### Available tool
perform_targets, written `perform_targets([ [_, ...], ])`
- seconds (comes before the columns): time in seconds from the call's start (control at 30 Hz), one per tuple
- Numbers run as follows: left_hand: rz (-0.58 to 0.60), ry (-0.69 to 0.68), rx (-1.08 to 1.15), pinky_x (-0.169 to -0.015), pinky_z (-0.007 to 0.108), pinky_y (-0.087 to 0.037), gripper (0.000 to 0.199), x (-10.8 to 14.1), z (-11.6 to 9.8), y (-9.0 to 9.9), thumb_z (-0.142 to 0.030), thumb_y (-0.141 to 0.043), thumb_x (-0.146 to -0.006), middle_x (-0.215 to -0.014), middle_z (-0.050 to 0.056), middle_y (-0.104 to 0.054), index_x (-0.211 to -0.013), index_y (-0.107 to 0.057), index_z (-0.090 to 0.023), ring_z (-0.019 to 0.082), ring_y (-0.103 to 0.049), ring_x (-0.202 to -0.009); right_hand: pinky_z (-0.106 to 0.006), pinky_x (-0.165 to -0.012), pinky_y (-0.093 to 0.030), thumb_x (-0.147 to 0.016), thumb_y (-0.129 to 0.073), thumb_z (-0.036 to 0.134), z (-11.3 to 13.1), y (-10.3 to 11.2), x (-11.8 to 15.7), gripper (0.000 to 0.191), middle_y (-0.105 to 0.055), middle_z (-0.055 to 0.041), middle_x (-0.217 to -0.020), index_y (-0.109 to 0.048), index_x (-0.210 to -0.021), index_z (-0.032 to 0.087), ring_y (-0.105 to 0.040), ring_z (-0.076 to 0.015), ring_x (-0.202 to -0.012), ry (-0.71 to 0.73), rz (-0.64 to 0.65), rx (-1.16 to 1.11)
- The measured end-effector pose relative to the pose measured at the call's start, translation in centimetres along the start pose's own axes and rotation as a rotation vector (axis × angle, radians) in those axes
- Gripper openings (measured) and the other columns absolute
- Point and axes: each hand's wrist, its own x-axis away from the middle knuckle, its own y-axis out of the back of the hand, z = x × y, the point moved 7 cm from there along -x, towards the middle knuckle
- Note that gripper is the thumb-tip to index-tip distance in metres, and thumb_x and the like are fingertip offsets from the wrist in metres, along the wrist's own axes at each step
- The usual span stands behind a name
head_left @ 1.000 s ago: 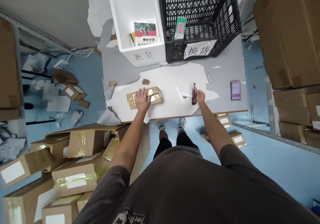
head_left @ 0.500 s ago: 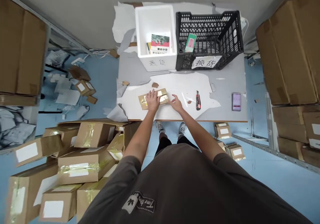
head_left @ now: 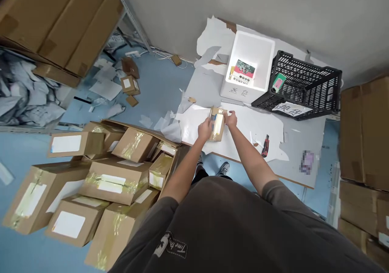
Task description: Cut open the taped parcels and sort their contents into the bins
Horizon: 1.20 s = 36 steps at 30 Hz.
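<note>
A small cardboard box (head_left: 218, 127) with a pale label and shiny tape is between my hands over the paper-covered table, its long side pointing away from me. My left hand (head_left: 205, 129) grips its left side, fingers closed against the cardboard and partly blurred. At the far right edge, my right hand (head_left: 231, 119) holds the box between thumb and fingers. Something blue shows near the left fingers, too small to make out. To the right of the box, a red and black box cutter (head_left: 265, 146) lies on the white paper (head_left: 243, 137).
Behind the box stand a white foam bin (head_left: 243, 94) with printed packets inside and a black plastic crate (head_left: 322, 110) holding a green packet. A blurred-out phone (head_left: 307, 162) lies at the table's right. Taped cartons (head_left: 118, 179) are piled at left; large cartons (head_left: 364, 131) stand at right.
The view has swung left. The box has turned from crosswise to lengthwise. My left hand has shifted from its top to its left side, and my right hand has closed on the right edge.
</note>
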Motion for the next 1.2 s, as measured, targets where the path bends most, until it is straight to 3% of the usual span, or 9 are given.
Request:
perform_targets([
  [0.2, -0.063, 0.086, 0.143, -0.11, 0.04, -0.058, 0.075, -0.1, 3.1, 2.9, -0.033, -0.055, -0.115, -0.144, 0.017, -0.078, -0.183, -0.027, -0.02, 0.031, -0.076, -0.13, -0.047, -0.108, -0.058, -0.085, -0.083, 0.06, 0.9, -0.3, 7.0, 0.104, -0.07, -0.0179, -0.147, -0.04, -0.173, 0.024, -0.07, -0.0376, -0.131, 0.161, 0.025, 0.129],
  [0.3, -0.061, -0.046, -0.007, -0.118, 0.047, -0.056, 0.063, 0.1, 3.1, 2.9, -0.029, -0.049, -0.115, -0.171, 0.016, -0.059, -0.178, -0.043, -0.027, 0.033, -0.065, -0.147, -0.049, -0.109, -0.059, -0.078, -0.085, 0.049, 0.7, -1.1, 9.6, 0.11, -0.066, -0.0163, -0.153, -0.038, -0.175, 0.026, -0.071, -0.0366, -0.128, 0.206, 0.047, 0.057],
  [0.37, -0.033, -0.227, -0.12, -0.126, 0.052, -0.05, 0.052, -0.1, 2.2, 2.3, -0.021, -0.05, -0.113, -0.177, 0.014, -0.052, -0.162, -0.064, -0.028, 0.034, -0.055, -0.158, -0.047, -0.106, -0.061, -0.08, -0.08, 0.048, 0.0, -0.9, 9.9, 0.103, -0.069, -0.0141, -0.147, -0.04, -0.173, 0.025, -0.075, -0.0317, -0.116, 0.16, 0.058, -0.079],
  [0.47, 0.115, -0.481, -0.192, -0.13, 0.051, -0.048, 0.041, -0.4, 1.0, 0.6, -0.009, -0.053, -0.105, -0.153, 0.015, -0.073, -0.132, -0.081, -0.023, 0.03, -0.054, -0.159, -0.043, -0.097, -0.064, -0.079, -0.078, 0.053, -1.9, 0.5, 9.3, 0.093, -0.076, -0.0101, -0.128, -0.049, -0.162, 0.023, -0.077, -0.0269, -0.105, 0.061, 0.116, -0.346],
  [0.63, 0.184, -0.618, -0.186, -0.13, 0.055, -0.051, 0.033, -0.6, 0.6, -0.1, -0.005, -0.058, -0.092, -0.132, 0.013, -0.083, -0.103, -0.086, -0.019, 0.031, -0.057, -0.156, -0.04, -0.083, -0.063, -0.068, -0.09, 0.061, -6.0, 2.7, 8.3, 0.082, -0.08, -0.0054, -0.1, -0.058, -0.135, 0.025, -0.078, -0.0274, -0.094, -0.116, 0.172, -0.583],
  [0.8, 0.364, -0.745, -0.231, -0.135, 0.061, -0.044, 0.012, 1.1, 0.6, 0.1, -0.029, -0.08, -0.091, -0.145, 0.013, -0.078, -0.084, -0.086, -0.021, 0.04, -0.038, -0.17, -0.036, -0.076, -0.06, -0.07, -0.094, 0.059, -8.1, 2.0, 7.7, 0.076, -0.08, -0.006, -0.099, -0.058, -0.129, 0.027, -0.076, -0.0263, -0.09, -0.223, 0.206, -0.556],
  [0.9, 0.386, -0.721, -0.313, -0.14, 0.066, -0.032, 0.038, 2.2, 0.5, 0.2, -0.052, -0.095, -0.082, -0.164, 0.016, -0.066, -0.096, -0.087, -0.018, 0.047, -0.026, -0.174, -0.036, -0.077, -0.061, -0.073, -0.095, 0.054, -8.0, 1.2, 7.6, 0.071, -0.078, -0.0051, -0.094, -0.059, -0.127, 0.026, -0.076, -0.026, -0.087, -0.239, 0.185, -0.585],
  [1.03, 0.38, -0.663, -0.438, -0.139, 0.076, -0.018, 0.059, 3.4, -0.1, -1.0, -0.058, -0.104, -0.071, -0.174, 0.023, -0.053, -0.107, -0.085, -0.015, 0.052, -0.023, -0.173, -0.04, -0.083, -0.062, -0.077, -0.092, 0.057, -7.5, 1.7, 7.7, 0.071, -0.077, -0.006, -0.095, -0.061, -0.131, 0.023, -0.075, -0.0286, -0.091, -0.223, 0.081, -0.443],
  [1.2, 0.275, -0.668, -0.453, -0.136, 0.082, -0.018, 0.032, 5.0, -1.2, -2.1, -0.042, -0.098, -0.084, -0.164, 0.023, -0.063, -0.1, -0.086, -0.019, 0.05, -0.034, -0.169, -0.051, -0.11, -0.055, -0.084, -0.086, 0.045, -3.7, 5.7, 7.7, 0.077, -0.069, -0.02, -0.138, -0.061, -0.152, 0.018, -0.062, -0.0384, -0.133, 0.07, -0.148, 0.109],
])
